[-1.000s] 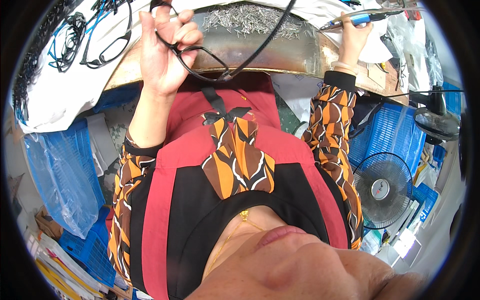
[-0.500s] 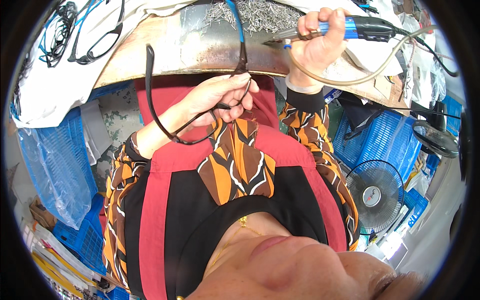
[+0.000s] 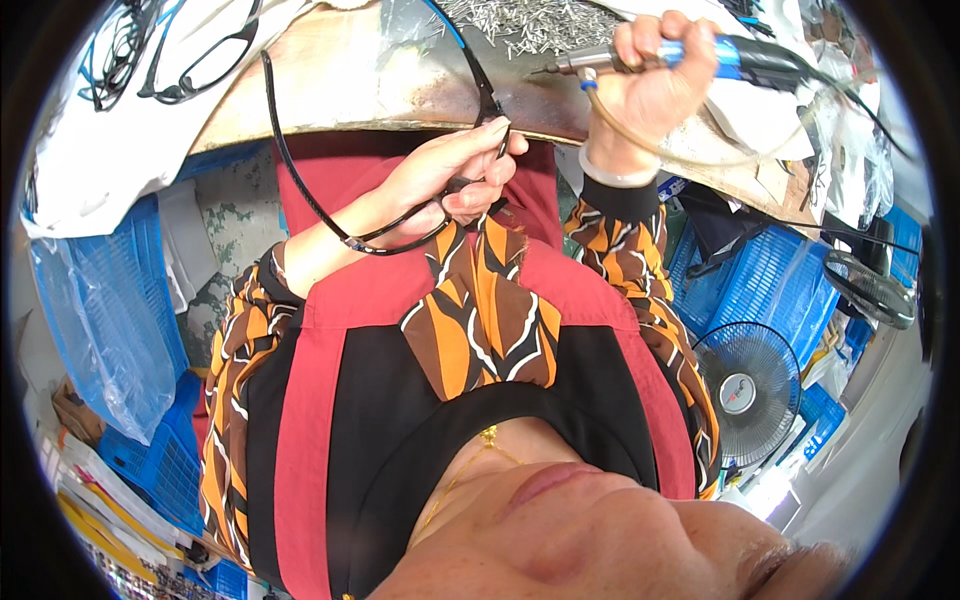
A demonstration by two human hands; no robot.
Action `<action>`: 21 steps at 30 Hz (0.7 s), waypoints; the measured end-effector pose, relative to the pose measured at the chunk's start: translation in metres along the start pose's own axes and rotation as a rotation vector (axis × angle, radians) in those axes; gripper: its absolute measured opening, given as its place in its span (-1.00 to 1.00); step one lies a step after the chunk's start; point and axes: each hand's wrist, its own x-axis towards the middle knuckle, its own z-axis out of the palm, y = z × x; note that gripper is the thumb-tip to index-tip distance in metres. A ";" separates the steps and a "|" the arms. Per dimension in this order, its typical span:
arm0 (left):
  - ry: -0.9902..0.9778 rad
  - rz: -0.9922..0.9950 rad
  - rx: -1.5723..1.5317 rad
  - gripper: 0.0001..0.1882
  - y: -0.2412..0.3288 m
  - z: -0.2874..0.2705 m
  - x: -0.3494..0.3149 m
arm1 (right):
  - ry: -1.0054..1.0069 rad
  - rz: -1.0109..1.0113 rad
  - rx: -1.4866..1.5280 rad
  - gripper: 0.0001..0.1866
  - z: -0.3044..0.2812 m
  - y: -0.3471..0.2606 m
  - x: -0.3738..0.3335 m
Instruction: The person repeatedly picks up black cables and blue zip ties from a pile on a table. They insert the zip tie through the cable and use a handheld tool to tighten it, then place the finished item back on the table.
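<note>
My left hand (image 3: 455,175) is closed on a black eyeglass frame (image 3: 330,226), pinching it near one hinge. One temple, black with a blue end, stretches up over the table edge; the other curves up on the left. No lenses can be made out in it. My right hand (image 3: 650,95) grips a blue and black electric screwdriver (image 3: 735,62) with a metal nose, held nearly level, its thin tip pointing left over the metal sheet (image 3: 440,75). A pile of small silver screws (image 3: 540,22) lies just beyond the tip.
More eyeglass frames (image 3: 205,55) lie on white cloth (image 3: 120,150) at the far left. A pale hose (image 3: 690,158) and a black cable trail right from the screwdriver. Blue crates (image 3: 765,275) stand on both sides below the table, with a fan (image 3: 745,390) at right.
The eyeglass frame has turned and risen slightly in my left hand. My right hand has shifted a little right with the screwdriver, whose tip stays near the screws.
</note>
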 end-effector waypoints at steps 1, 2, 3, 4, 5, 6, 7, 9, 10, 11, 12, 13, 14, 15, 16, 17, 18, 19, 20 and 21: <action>0.022 0.000 -0.024 -0.63 -0.001 0.002 0.001 | -0.104 0.025 0.048 -0.90 0.001 -0.005 -0.003; 0.023 0.000 -0.045 -0.63 -0.001 0.005 0.002 | -0.203 0.049 0.095 -0.91 -0.001 -0.011 -0.009; 0.033 -0.002 -0.062 -0.63 -0.002 0.006 0.003 | -0.246 0.017 0.080 -0.92 -0.001 -0.013 -0.017; 0.063 -0.004 -0.084 -0.63 -0.003 0.008 0.004 | -0.232 0.013 0.059 -0.91 -0.001 -0.014 -0.023; 0.109 -0.005 -0.098 -0.63 -0.003 0.010 0.005 | -0.236 0.005 0.044 -0.89 0.000 -0.013 -0.029; 0.076 0.010 -0.089 -0.62 -0.004 0.011 0.006 | -0.242 -0.004 0.030 -0.88 0.001 -0.010 -0.033; 0.092 -0.002 -0.117 -0.62 -0.004 0.012 0.006 | -0.245 -0.010 0.004 -0.87 0.002 -0.007 -0.037; 0.077 -0.016 -0.156 -0.61 -0.003 0.013 0.008 | -0.256 -0.020 -0.045 -0.85 0.004 -0.002 -0.040; 0.066 -0.006 -0.156 -0.61 -0.003 0.014 0.008 | -0.246 -0.022 -0.027 -0.85 0.005 -0.001 -0.041; 0.094 -0.008 -0.162 -0.61 -0.003 0.015 0.009 | -0.235 -0.023 -0.008 -0.84 0.006 -0.001 -0.040; 0.094 -0.009 -0.159 -0.61 -0.004 0.015 0.010 | -0.222 -0.024 0.011 -0.84 0.006 -0.002 -0.040; 0.092 -0.018 -0.173 -0.62 -0.004 0.015 0.010 | -0.225 -0.043 -0.012 -0.83 0.006 -0.004 -0.038; 0.106 -0.006 -0.166 -0.62 -0.004 0.015 0.010 | -0.186 -0.041 0.011 -0.84 0.006 -0.006 -0.037; 0.098 0.002 -0.155 -0.63 -0.005 0.015 0.011 | -0.195 -0.045 -0.002 -0.84 0.006 -0.009 -0.036; 0.087 0.009 -0.144 -0.63 -0.005 0.014 0.011 | -0.204 -0.050 -0.016 -0.83 0.006 -0.010 -0.036; 0.084 0.009 -0.153 -0.63 -0.006 0.013 0.011 | -0.212 -0.053 -0.028 -0.84 0.006 -0.010 -0.036; 0.079 0.010 -0.163 -0.63 -0.006 0.012 0.012 | -0.219 -0.055 -0.040 -0.84 0.006 -0.010 -0.036; 0.021 0.026 -0.166 -0.63 -0.007 0.010 0.012 | -0.229 -0.058 -0.051 -0.84 0.006 -0.009 -0.037; 0.011 0.022 -0.188 -0.64 -0.007 0.008 0.013 | -0.218 -0.059 -0.058 -0.84 0.006 -0.008 -0.038; -0.050 0.032 -0.203 -0.65 -0.007 0.006 0.014 | -0.207 -0.058 -0.064 -0.83 0.006 -0.007 -0.039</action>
